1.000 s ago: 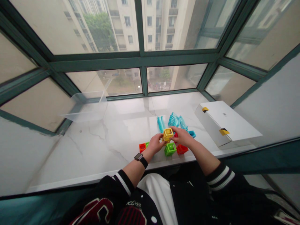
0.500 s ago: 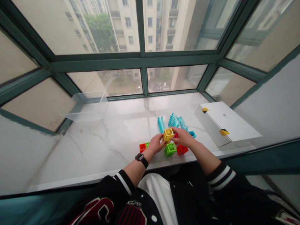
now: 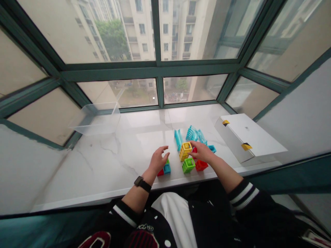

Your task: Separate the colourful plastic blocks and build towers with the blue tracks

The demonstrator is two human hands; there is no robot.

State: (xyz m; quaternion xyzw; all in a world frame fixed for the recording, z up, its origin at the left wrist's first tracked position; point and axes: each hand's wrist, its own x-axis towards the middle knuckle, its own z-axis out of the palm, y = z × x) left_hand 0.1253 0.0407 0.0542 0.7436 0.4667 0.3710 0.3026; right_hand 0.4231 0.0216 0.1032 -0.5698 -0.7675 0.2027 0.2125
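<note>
A yellow cube block (image 3: 185, 151) stands on the white marble sill (image 3: 124, 151), stacked above a green cube block (image 3: 188, 165). My right hand (image 3: 202, 152) rests against the yellow block's right side, fingers curled on it, partly covering red blocks (image 3: 200, 165). My left hand (image 3: 158, 159) hovers open to the left of the stack, fingers spread, above small red, green and blue blocks (image 3: 165, 168). Turquoise ribbed track pieces (image 3: 192, 133) lie just behind the stack.
A white box with yellow tabs (image 3: 248, 136) lies at the right end of the sill. A clear plastic tub (image 3: 97, 119) sits at the back left by the window. The sill's front edge runs close to my lap.
My left hand has let go of the yellow block and moved left, opening above the small blocks. The right hand stays on the stack.
</note>
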